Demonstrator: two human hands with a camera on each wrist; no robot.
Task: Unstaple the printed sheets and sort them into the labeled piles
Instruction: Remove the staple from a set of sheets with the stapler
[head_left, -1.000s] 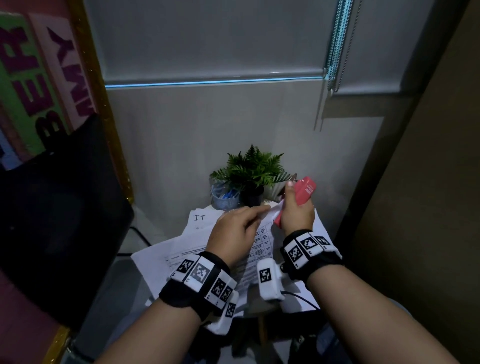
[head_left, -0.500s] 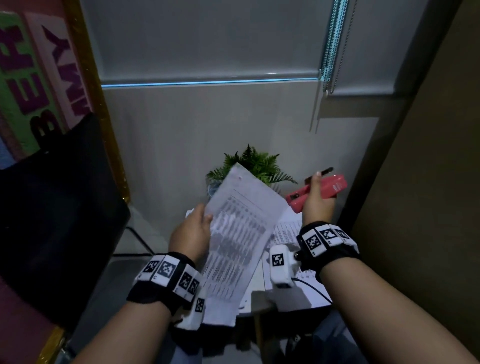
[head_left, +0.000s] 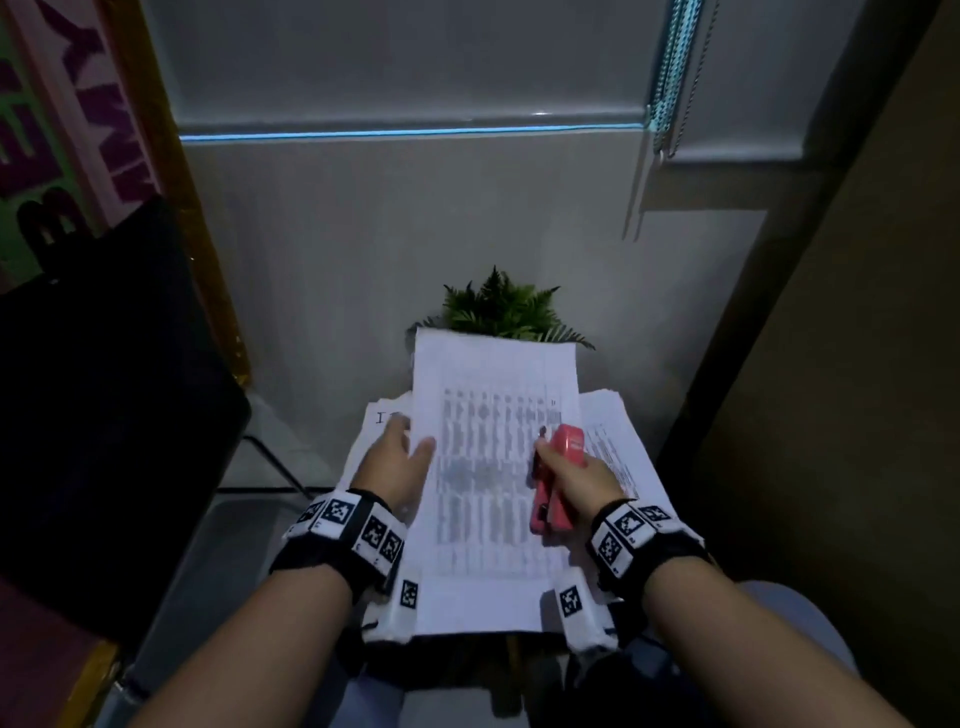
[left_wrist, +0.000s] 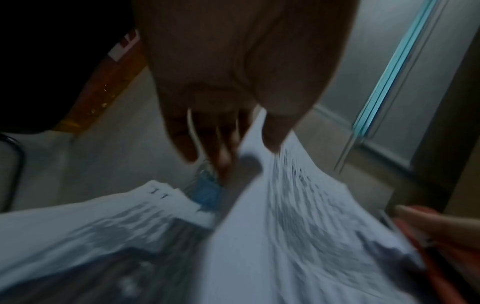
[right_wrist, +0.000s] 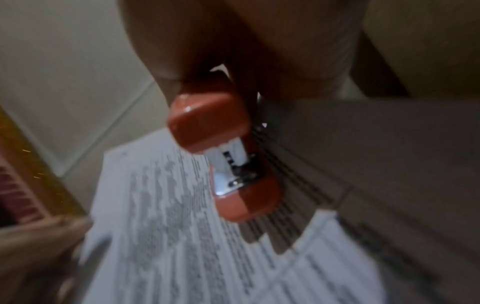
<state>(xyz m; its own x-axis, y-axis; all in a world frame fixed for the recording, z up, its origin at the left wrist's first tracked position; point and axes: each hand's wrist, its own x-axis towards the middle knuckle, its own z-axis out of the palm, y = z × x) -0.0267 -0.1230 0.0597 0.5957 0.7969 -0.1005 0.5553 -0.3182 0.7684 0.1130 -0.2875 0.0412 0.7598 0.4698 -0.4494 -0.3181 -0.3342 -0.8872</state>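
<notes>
A printed sheet (head_left: 493, 467) with a table of text is held up in front of me, above the paper piles on the small table. My left hand (head_left: 397, 462) pinches its left edge, thumb on top and fingers behind; the left wrist view shows the printed sheet (left_wrist: 298, 226) caught between thumb and fingers. My right hand (head_left: 569, 475) grips a red stapler (head_left: 553, 483) at the sheet's right edge. In the right wrist view the red stapler (right_wrist: 221, 148) points down over the printed sheet (right_wrist: 168, 226). A pile labelled "IT" (head_left: 384, 418) lies at the left, another pile (head_left: 618, 447) at the right.
A green potted fern (head_left: 498, 312) stands behind the papers against the wall. A black chair back (head_left: 104, 405) fills the left. A dark panel (head_left: 831, 415) closes off the right side. A blind cord (head_left: 670, 78) hangs at the upper right.
My left hand lifted one sheet off the papers and brought it upright to the centre. My right hand came down from the upper right with the stapler to the sheet's right edge.
</notes>
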